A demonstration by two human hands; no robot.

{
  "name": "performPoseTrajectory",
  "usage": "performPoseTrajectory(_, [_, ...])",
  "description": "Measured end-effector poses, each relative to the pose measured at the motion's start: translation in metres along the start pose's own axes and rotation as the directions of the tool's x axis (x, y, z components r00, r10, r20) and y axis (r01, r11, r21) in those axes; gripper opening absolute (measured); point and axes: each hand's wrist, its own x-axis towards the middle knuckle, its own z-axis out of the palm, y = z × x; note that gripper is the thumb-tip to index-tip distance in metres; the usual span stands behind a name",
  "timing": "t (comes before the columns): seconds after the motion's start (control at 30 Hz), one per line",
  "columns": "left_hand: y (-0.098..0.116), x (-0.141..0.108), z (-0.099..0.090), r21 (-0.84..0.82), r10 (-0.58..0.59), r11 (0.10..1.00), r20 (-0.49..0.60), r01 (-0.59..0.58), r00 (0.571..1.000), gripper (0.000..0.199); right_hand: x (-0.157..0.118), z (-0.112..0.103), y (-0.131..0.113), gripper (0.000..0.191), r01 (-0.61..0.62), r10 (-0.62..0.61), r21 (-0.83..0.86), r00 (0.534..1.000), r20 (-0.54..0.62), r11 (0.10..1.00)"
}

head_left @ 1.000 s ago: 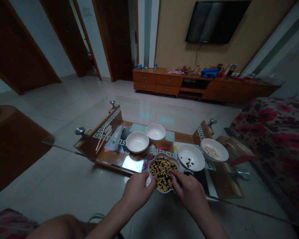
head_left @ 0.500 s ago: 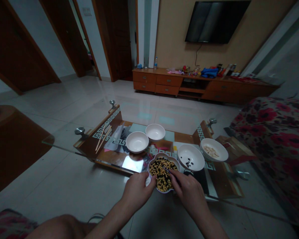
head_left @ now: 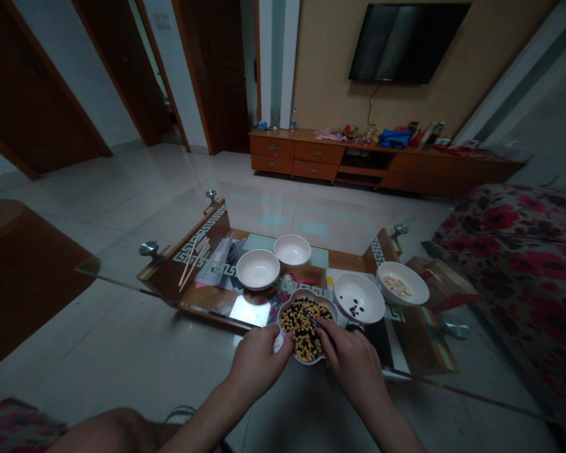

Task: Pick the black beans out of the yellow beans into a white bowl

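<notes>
A scalloped, pale bowl [head_left: 282,313] full of mixed yellow and black beans [head_left: 306,340] is at the near edge of the glass table. My left hand [head_left: 259,355] grips its left rim, thumb on top. Over the bowl's right side, my right hand [head_left: 356,355] is closed on a thin dark tool, apparently tweezers [head_left: 312,318], whose tip is among the beans. Whether the tip pinches a bean is too small to tell. Right of it stands a white bowl [head_left: 358,289] with several black beans, beside another white bowl [head_left: 417,290] holding pale flat pieces.
Two white bowls [head_left: 258,269] [head_left: 292,250] with nothing visible inside stand behind, to the left. Wooden chopsticks [head_left: 194,264] lie farther left. Metal knobs [head_left: 149,248] rise from the glass tabletop [head_left: 122,264]. Beyond are a TV cabinet [head_left: 316,157] and a flower-patterned sofa [head_left: 523,251].
The whole view has shifted slightly. My left hand keeps its grip on the scalloped bowl, and the tweezers stay among the beans with hardly any movement.
</notes>
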Motion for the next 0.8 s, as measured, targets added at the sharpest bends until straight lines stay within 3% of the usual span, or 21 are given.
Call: performPoseTrajectory(0.8, [0.0006,-0.0006,0.0,0.004,-0.005,1.0,-0.004,0.005,1.0,0.048,-0.0001,0.0001,0.0001,0.038,0.024,-0.023,0.046,0.999,-0.031,0.999])
